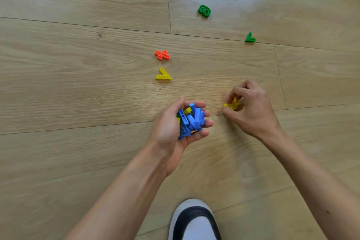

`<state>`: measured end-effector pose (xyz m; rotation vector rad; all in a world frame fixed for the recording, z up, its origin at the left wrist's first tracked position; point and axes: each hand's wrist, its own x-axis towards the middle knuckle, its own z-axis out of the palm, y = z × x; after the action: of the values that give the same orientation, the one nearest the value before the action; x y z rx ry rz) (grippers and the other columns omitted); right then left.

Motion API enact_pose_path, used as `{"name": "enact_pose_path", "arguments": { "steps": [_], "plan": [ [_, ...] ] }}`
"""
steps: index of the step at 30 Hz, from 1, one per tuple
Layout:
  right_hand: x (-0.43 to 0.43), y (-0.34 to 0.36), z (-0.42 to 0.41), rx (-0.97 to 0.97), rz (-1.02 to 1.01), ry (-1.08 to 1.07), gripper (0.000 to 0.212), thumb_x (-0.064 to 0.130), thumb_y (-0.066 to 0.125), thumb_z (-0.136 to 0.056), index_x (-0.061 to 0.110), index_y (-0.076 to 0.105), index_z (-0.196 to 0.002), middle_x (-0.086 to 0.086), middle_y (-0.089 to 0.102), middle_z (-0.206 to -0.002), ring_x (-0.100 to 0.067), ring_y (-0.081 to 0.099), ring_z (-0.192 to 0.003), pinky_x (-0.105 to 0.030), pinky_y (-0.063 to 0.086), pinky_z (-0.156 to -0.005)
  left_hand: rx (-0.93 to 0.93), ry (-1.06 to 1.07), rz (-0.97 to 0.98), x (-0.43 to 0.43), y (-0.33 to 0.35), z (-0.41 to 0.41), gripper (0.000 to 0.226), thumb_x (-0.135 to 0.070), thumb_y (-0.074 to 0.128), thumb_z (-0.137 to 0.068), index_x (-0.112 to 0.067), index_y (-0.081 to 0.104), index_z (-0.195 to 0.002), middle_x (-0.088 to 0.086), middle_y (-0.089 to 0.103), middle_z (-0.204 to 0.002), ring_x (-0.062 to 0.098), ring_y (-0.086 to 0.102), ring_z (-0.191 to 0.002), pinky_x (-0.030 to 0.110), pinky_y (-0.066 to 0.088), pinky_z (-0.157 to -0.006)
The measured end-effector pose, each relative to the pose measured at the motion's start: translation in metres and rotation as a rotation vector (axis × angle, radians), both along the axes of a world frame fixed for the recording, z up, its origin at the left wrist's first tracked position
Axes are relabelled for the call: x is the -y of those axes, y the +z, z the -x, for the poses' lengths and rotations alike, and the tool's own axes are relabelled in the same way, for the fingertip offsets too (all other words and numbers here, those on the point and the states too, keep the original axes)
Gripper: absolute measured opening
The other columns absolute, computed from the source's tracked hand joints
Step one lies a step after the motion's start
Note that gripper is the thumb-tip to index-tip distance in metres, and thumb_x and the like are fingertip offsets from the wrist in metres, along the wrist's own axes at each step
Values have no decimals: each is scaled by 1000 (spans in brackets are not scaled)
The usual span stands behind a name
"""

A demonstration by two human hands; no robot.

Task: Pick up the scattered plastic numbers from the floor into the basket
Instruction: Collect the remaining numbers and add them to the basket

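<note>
Shoe toe [194, 220] on floor [78, 84]. Left hand [169, 132] curls fingers [207, 122] round blue pieces [190, 121]; right hand [253, 109] pinches yellow piece [232, 104]. Yellow seven [163, 75] lies flat, corner pointing right.

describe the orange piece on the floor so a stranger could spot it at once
On the wooden floor, look ahead of the left hand. Past the yellow V-shaped piece lies the orange piece. It alone is orange, shaped like a percent sign.
</note>
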<state>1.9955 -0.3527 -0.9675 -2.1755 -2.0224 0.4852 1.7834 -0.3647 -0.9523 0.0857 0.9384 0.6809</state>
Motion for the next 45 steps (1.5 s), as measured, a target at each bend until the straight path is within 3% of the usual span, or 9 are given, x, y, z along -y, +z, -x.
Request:
{"name": "enact_pose_path", "arguments": {
  "steps": [8, 14, 20, 23, 26, 31, 36, 42, 45],
  "plan": [
    [-7, 70, 43, -514, -137, 70, 14, 11, 77, -67, 19, 69, -75, 1, 56, -88, -25, 63, -81, -37, 55, -71, 30, 23, 36, -8, -1, -18, 51, -35, 34, -102, -7, 72, -84, 14, 68, -85, 23, 66, -71, 29, 57, -62],
    [-5, 69, 82, -314, -188, 480, 11, 0, 75, -69, 4, 70, -77, -9, 56, -93, -15, 54, -80, -21, 42, -70, 244, 62, 45, -17, 7, -18, 36, -28, 32, -103, -9, 62, -103, 11, 66, -87, 19, 68, -72, 27, 56, -59],
    [-8, 62, 98, -519, -354, 361, 13, -7, 73, -73, 4, 70, -77, -8, 58, -90, -17, 59, -81, -22, 44, -72, 311, 156, 72, -24, 9, -10, 30, -21, 36, -98, -9, 63, -97, 12, 58, -91, 21, 58, -82, 25, 45, -69],
    [-38, 54, 104, -685, -404, 188, 15, 3, 69, -81, 15, 66, -88, -2, 57, -93, -19, 61, -84, -34, 51, -74, 409, 274, 151, -31, 8, 4, 33, -25, 39, -98, -7, 63, -83, 8, 58, -78, 15, 54, -64, 18, 43, -51],
    [-80, 36, 100, -525, -250, 175, 23, 17, 71, -80, 20, 66, -101, 2, 60, -105, -11, 61, -96, -33, 53, -80, 390, 406, 194, -38, 4, 26, 27, -22, 41, -94, -7, 62, -84, 9, 58, -81, 15, 52, -63, 15, 39, -38],
    [-108, 1, 101, -21, 85, 606, 53, 42, 75, -75, 30, 59, -125, 3, 51, -130, -19, 50, -121, -37, 46, -97, 339, 501, 210, -44, 1, 51, 23, -19, 42, -91, -10, 61, -81, 8, 58, -80, 15, 52, -62, 16, 40, -38],
    [-113, -2, 104, -13, -28, 687, 14, 24, 64, -86, 20, 67, -99, -2, 59, -103, -25, 58, -96, -43, 51, -76, 293, 479, 215, -49, 1, 53, 27, -20, 41, -92, -8, 61, -79, 9, 57, -78, 15, 51, -63, 14, 39, -39],
    [-103, 1, 105, 29, -27, 678, 45, 38, 65, -86, 32, 56, -130, 2, 56, -113, -16, 57, -99, -29, 43, -69, 186, 459, 219, -53, -5, 56, 31, -23, 39, -96, -9, 60, -79, 8, 57, -74, 16, 51, -61, 14, 39, -38],
    [-102, -2, 107, 71, -48, 747, 35, 37, 69, -87, 31, 64, -122, 0, 57, -112, -20, 58, -99, -33, 49, -68, 139, 467, 207, -52, -7, 62, 30, -24, 38, -97, -8, 59, -82, 9, 57, -74, 16, 50, -61, 14, 39, -38]
  ]
}}
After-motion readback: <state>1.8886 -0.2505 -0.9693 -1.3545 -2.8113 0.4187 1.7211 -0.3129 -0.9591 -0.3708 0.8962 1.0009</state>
